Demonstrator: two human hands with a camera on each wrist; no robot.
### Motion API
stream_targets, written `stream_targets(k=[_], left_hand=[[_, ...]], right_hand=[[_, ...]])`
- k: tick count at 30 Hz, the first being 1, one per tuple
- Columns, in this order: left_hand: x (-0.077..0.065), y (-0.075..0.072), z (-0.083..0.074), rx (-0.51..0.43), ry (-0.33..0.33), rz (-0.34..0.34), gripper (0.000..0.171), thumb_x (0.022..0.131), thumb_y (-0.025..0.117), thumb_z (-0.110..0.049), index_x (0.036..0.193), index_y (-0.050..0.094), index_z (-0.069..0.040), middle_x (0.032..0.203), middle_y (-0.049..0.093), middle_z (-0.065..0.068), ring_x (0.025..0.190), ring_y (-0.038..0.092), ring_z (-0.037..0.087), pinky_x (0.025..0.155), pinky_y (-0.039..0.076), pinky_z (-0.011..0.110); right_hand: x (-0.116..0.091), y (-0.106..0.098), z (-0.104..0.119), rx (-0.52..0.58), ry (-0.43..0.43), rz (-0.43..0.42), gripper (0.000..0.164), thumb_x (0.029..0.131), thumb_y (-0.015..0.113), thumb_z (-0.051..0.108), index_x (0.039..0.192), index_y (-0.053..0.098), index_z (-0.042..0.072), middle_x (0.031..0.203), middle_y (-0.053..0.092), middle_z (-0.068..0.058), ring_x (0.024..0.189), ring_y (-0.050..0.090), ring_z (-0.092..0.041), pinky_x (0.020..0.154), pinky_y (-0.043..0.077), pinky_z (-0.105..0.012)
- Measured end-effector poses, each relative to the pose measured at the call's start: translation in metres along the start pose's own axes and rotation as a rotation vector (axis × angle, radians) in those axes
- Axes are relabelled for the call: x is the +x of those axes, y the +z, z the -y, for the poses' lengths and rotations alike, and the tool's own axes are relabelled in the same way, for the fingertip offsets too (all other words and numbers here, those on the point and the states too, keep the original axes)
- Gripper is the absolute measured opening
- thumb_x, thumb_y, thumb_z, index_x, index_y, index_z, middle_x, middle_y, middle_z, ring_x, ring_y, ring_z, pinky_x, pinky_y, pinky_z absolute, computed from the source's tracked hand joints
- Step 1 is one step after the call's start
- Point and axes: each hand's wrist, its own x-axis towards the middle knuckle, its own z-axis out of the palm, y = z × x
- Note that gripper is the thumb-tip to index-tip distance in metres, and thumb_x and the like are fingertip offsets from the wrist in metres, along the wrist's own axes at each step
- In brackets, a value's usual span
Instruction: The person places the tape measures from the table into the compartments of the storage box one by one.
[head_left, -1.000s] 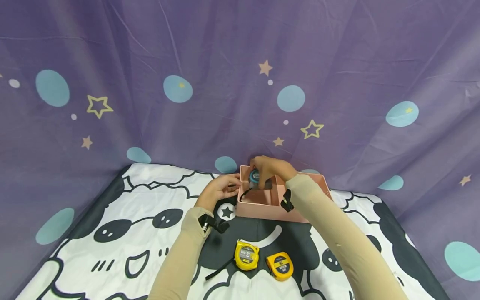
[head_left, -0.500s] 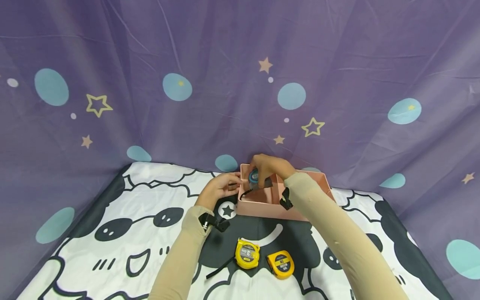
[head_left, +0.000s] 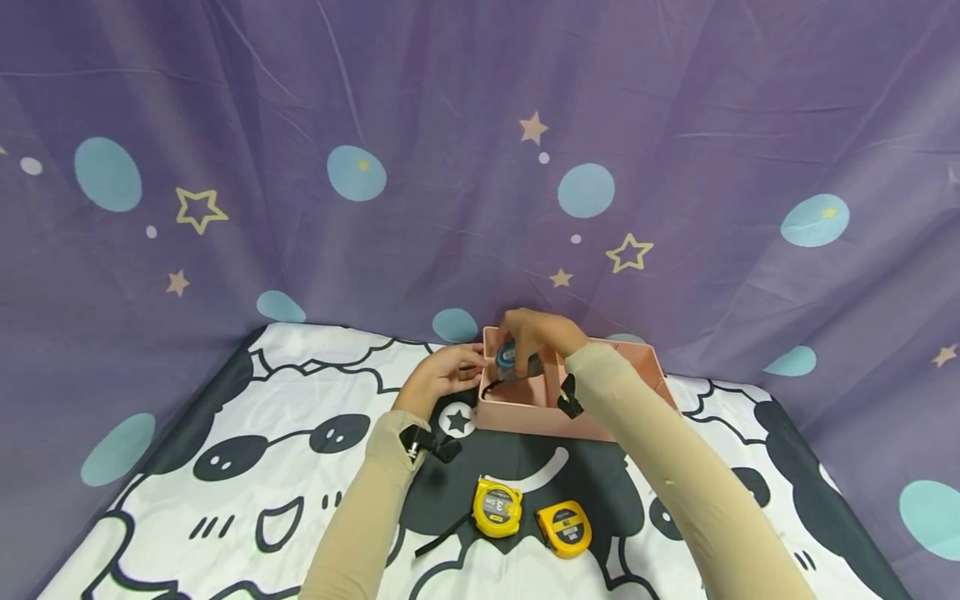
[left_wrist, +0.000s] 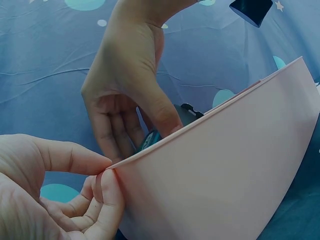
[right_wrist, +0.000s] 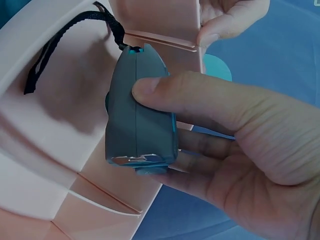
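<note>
My right hand (head_left: 542, 332) grips a grey and blue tape measure (right_wrist: 137, 110) inside the left part of a pink divided box (head_left: 540, 419). The thumb lies along the grey case and the other fingers are behind it. A black wrist strap (right_wrist: 75, 25) trails from the case toward the box wall. At the box's left end my left hand (head_left: 444, 373) pinches the rim between thumb and forefinger, plain in the left wrist view. Nearer me on the cloth lie a yellow tape measure (head_left: 497, 508) with a black strap and an orange-yellow tape measure (head_left: 565, 529).
The table is covered by a black and white cartoon cloth (head_left: 300, 483). Right behind the box hangs a purple curtain (head_left: 420, 233) with stars and blue dots. Thin dividers (right_wrist: 107, 195) stand inside the box.
Both hands keep their grips, on the tape measure and on the box rim. The whole head view has shifted slightly; nothing else visibly differs.
</note>
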Motion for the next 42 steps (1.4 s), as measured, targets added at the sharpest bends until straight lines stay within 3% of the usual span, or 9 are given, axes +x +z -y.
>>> stream_targets(k=[9,16,21,30,42], left_hand=[[0.003,-0.001,0.001,-0.017,-0.004,0.002,0.056,0.093,0.058,0.005,0.147,0.044,-0.006,0.093,0.061,0.001,0.078,0.056,0.011,0.065,0.053,0.019],[0.002,0.0,0.002,-0.018,-0.007,-0.003,0.053,0.094,0.061,0.003,0.144,0.046,-0.006,0.086,0.066,-0.001,0.077,0.055,0.01,0.065,0.052,0.019],[0.0,0.002,0.001,-0.017,-0.005,-0.008,0.053,0.094,0.06,0.004,0.144,0.046,-0.006,0.086,0.067,-0.002,0.078,0.056,0.011,0.064,0.053,0.019],[0.002,0.001,0.001,-0.012,-0.006,-0.016,0.051,0.094,0.058,0.004,0.143,0.048,-0.007,0.095,0.061,0.004,0.077,0.056,0.011,0.063,0.053,0.019],[0.003,0.0,0.001,-0.024,-0.013,-0.019,0.053,0.093,0.059,0.005,0.143,0.048,-0.007,0.097,0.058,0.003,0.073,0.056,0.01,0.062,0.053,0.018]], right_hand=[[0.002,0.005,0.001,0.008,0.008,-0.009,0.048,0.072,0.086,0.001,0.118,0.075,0.005,0.121,0.072,-0.008,0.074,0.043,-0.012,0.065,0.039,-0.024],[0.004,0.009,0.0,-0.014,0.026,-0.002,0.054,0.073,0.088,0.005,0.124,0.071,0.006,0.127,0.069,-0.008,0.091,0.055,-0.014,0.081,0.054,-0.026],[0.005,0.013,-0.001,0.056,0.051,-0.007,0.058,0.074,0.085,0.0,0.13,0.068,0.006,0.135,0.065,-0.01,0.103,0.058,-0.017,0.088,0.056,-0.03],[0.005,0.017,0.001,0.208,0.081,-0.018,0.059,0.072,0.084,-0.009,0.127,0.07,0.007,0.13,0.066,-0.01,0.1,0.059,-0.019,0.079,0.056,-0.028],[0.006,0.021,-0.001,0.226,0.101,-0.016,0.065,0.071,0.085,-0.009,0.131,0.064,0.001,0.136,0.062,-0.012,0.104,0.058,-0.018,0.087,0.057,-0.031]])
